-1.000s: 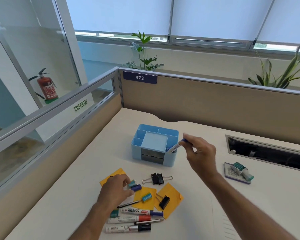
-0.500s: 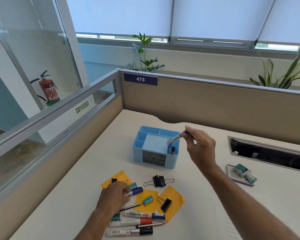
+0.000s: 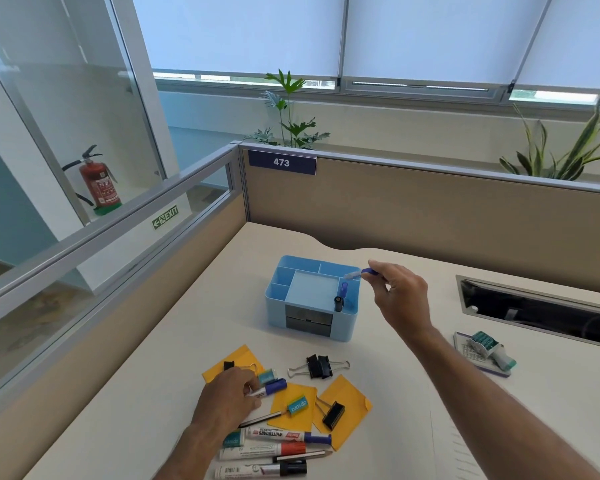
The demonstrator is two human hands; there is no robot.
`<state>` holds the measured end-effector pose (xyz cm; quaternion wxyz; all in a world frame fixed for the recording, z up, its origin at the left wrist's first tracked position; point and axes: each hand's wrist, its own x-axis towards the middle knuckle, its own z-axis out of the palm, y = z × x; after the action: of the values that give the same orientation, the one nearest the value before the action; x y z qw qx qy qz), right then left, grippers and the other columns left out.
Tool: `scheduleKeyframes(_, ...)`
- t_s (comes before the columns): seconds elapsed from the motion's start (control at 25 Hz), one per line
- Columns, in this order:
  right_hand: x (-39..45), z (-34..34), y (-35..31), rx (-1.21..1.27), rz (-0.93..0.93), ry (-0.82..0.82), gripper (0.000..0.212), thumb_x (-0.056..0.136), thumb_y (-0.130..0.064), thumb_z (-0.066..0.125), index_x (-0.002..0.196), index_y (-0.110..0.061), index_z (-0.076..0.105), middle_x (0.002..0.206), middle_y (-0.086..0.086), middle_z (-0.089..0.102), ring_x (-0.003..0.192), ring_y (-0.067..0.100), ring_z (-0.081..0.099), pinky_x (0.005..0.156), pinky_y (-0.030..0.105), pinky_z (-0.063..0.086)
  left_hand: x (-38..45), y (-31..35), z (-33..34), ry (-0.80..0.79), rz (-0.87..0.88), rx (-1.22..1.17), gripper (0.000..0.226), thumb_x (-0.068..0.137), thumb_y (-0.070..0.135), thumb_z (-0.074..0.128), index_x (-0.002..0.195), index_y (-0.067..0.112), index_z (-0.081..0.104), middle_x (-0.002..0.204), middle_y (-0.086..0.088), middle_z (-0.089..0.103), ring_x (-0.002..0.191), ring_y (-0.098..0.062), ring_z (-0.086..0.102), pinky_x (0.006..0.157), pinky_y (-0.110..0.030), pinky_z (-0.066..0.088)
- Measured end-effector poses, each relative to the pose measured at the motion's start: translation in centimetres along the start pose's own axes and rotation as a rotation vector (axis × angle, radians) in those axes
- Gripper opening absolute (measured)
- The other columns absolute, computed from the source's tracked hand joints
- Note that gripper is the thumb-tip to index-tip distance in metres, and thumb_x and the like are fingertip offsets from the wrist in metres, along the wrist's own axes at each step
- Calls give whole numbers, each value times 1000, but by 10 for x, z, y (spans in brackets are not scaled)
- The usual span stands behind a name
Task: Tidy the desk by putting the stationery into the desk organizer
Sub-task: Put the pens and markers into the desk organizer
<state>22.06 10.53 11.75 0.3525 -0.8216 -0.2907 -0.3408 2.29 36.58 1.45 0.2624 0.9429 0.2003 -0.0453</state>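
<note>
A light blue desk organizer (image 3: 281,308) stands mid-desk, with two markers upright in its right-hand slot (image 3: 341,297). My right hand (image 3: 397,294) pinches a blue-capped pen (image 3: 359,273) by its cap, tip slanting down over the organizer's right rear corner. My left hand (image 3: 227,398) rests on the desk, fingers closed around a blue-capped marker (image 3: 269,389). In front lie three whiteboard markers (image 3: 284,436), a pencil (image 3: 302,455), orange envelopes (image 3: 352,400), black binder clips (image 3: 317,367) and small teal erasers (image 3: 298,406).
A teal date stamp (image 3: 490,348) lies on a purple pad at the right. A cable slot (image 3: 534,313) is cut into the desk behind it. Beige partition walls (image 3: 430,216) close the desk at the back and left.
My right hand has lifted the pen and carried it rightward, from the organizer's right slot to above its rear corner. My left hand has closed on the blue-capped marker.
</note>
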Motion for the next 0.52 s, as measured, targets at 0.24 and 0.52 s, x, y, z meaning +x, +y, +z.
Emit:
scheduleKeyframes(0.24, -19, 13, -1, -15, 43, -160, 18, 84, -8, 74, 101, -2, 73, 90, 14, 76, 74, 28, 72, 62, 36, 60, 2, -3, 2, 6, 10, 1, 19, 75, 35, 81, 83, 39, 64, 87, 18, 59, 79, 0, 56, 66, -19, 43)
scheduleKeyframes(0.52, -32, 30, -4, -175, 38, -500, 16, 95, -12, 55, 104, -11, 68, 104, 10, 73, 88, 27, 57, 70, 39, 52, -6, 6, -2, 97, 60, -101, 16, 78, 39, 78, 83, 39, 63, 84, 18, 62, 73, -1, 58, 63, -19, 45)
